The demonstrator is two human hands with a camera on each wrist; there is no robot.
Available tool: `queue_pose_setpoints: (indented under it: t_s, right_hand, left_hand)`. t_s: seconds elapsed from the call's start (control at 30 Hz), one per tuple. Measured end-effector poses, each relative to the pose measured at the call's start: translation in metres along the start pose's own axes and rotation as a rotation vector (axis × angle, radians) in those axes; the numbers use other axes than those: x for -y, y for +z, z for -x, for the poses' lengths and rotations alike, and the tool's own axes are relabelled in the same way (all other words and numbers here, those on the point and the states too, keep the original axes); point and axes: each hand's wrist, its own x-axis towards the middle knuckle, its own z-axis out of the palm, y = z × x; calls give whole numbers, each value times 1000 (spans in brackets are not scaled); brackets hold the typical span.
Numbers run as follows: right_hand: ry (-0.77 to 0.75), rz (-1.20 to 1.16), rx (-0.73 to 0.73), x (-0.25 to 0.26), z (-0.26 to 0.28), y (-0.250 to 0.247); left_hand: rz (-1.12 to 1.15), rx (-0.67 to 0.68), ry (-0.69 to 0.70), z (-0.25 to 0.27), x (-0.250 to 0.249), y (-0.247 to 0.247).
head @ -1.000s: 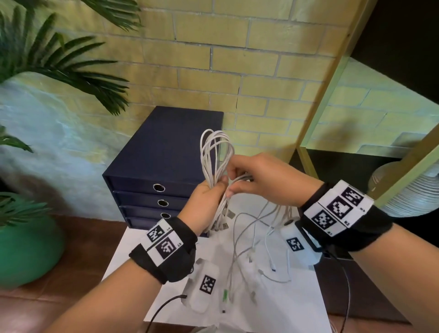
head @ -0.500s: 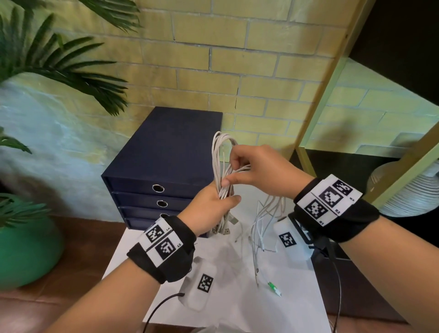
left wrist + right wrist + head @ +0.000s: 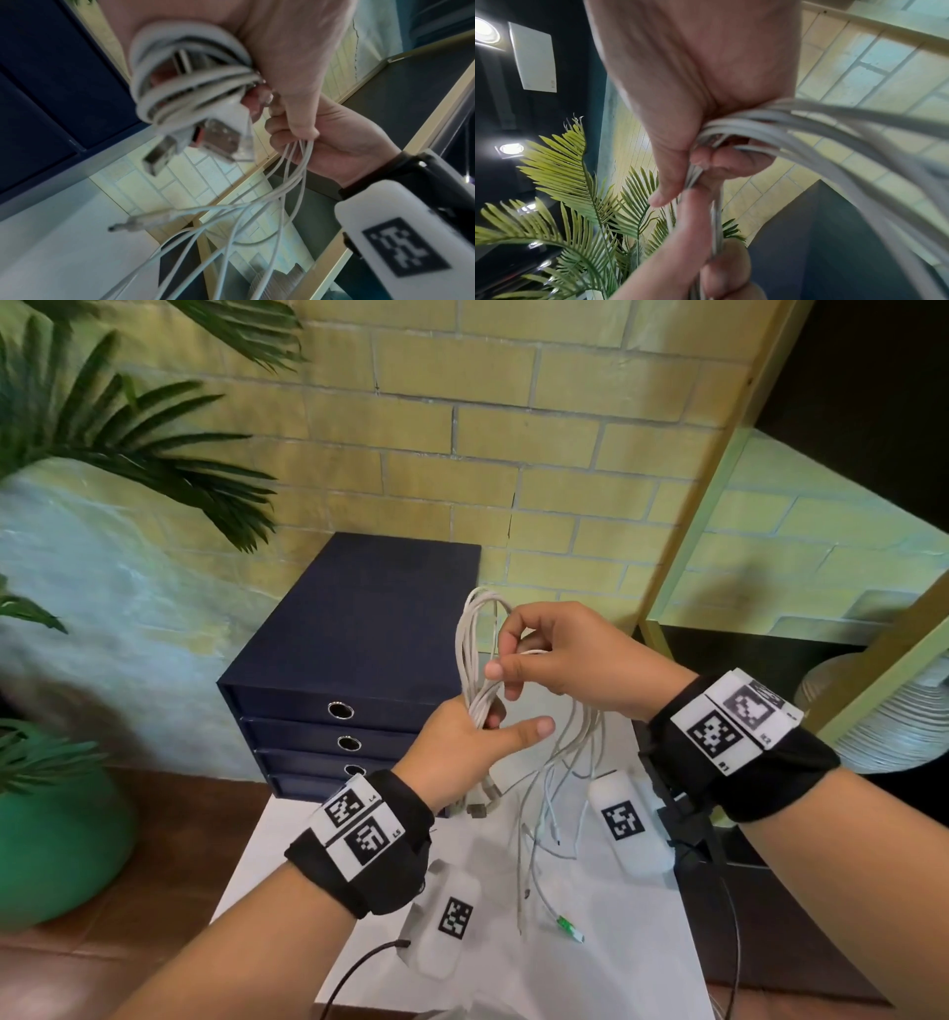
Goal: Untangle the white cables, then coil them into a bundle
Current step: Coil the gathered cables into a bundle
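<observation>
Gripping the coiled loops [image 3: 475,660] mid-frame, the left hand [image 3: 457,752] is anchoring them while the right hand [image 3: 570,660] is pinching the loose strands [image 3: 560,778]. Coiling seems partly done; several tails are trailing toward the surface [image 3: 606,968] at lower center.

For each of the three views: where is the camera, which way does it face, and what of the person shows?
Head: worn on the head, facing forward and down; left hand, right hand, both forearms.
Left wrist: looks up along the left hand at the white cables; right hand behind.
Right wrist: looks up along the right hand; left hand's fingers below.
Shared: all show the cables and both hands.
</observation>
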Motion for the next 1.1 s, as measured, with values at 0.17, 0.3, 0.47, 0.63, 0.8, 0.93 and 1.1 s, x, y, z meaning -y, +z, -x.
queue_pose_setpoints:
  t_s: [0.17, 0.3, 0.47, 0.63, 0.8, 0.93, 1.1]
  right_hand:
    - [-42, 158, 100, 2, 4, -9]
    - [-28, 431, 132, -8, 5, -15]
    - [-197, 679, -99, -14, 5, 1]
    - [-361, 593, -278, -2, 3, -5]
    - [-400, 591, -263, -8, -3, -10]
    - [-223, 302, -322, -20, -10, -10]
    - [112, -15, -176, -33, -7, -1]
  left_hand:
    - [-33, -105, -81, -1, 7, -6]
    - [-58, -125, -78, -4, 12, -14]
    - [-194, -75, -115, -6, 10, -17]
    - [-426, 20, -104, 1, 10, -15]
    - [-368, 79, 11, 21, 16, -4]
    - [-281, 37, 81, 26, 16, 0]
    - [-104, -55, 68, 26, 13, 4]
